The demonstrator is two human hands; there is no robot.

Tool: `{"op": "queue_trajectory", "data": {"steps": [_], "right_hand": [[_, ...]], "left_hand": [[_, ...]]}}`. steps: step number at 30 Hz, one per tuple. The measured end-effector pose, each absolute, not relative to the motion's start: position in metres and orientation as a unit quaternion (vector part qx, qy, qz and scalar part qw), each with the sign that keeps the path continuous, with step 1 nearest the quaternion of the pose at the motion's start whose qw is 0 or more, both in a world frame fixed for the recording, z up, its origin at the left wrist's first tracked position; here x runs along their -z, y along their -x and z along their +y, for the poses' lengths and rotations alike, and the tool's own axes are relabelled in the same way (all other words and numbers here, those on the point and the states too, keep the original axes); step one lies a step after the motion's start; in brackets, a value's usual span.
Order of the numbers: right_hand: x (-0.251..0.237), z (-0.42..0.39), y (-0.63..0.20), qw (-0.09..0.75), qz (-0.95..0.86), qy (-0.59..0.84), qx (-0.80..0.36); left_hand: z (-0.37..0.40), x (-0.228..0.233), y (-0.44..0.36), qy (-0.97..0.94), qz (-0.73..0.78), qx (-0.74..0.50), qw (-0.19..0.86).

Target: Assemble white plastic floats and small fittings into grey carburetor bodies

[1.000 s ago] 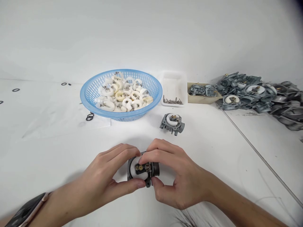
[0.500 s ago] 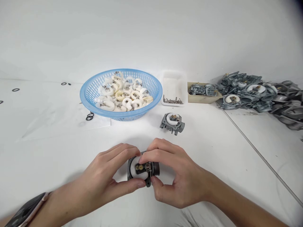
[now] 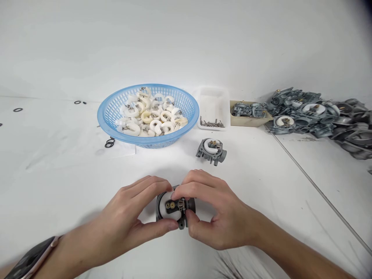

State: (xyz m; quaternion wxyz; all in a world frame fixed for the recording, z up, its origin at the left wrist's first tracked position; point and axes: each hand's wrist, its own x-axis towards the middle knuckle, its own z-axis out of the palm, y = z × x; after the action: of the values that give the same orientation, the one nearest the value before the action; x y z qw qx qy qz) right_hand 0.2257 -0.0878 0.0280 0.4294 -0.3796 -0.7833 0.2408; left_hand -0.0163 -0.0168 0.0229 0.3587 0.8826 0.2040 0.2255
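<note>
A dark grey carburetor body (image 3: 190,211) lies on the white table, its open float side facing up. Inside it sit a white C-shaped float (image 3: 165,213) and brass jets (image 3: 170,205). My left hand (image 3: 136,209) grips the carburetor from the left, fingertips at its far edge and thumb along its near edge. From the right, my right hand (image 3: 217,211) closes round it, index finger over the far side of the float and thumb pressed by the float's hinge. Whether a pin lies under that thumb is hidden.
Beyond my hands stands a blue basket (image 3: 104,126) of white floats. Right of it are a white tray (image 3: 213,97) with metal pins, a beige box (image 3: 247,122) and piled carburetors (image 3: 308,110). Another carburetor (image 3: 212,151) lies nearer. Black O-rings (image 3: 109,143) lie at left.
My right thumb has moved up slightly, from the carburetor's near edge to beside the float hinge. The left hand keeps its grip.
</note>
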Motion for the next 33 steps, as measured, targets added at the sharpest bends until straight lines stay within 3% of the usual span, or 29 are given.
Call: {"op": "queue_trajectory", "data": {"steps": [33], "right_hand": [[-0.0272,-0.0884,-0.2237,0.435,-0.793,0.383,-0.188]], "left_hand": [[-0.018,-0.021,0.0165,-0.882,0.208,-0.23,0.355]]}}
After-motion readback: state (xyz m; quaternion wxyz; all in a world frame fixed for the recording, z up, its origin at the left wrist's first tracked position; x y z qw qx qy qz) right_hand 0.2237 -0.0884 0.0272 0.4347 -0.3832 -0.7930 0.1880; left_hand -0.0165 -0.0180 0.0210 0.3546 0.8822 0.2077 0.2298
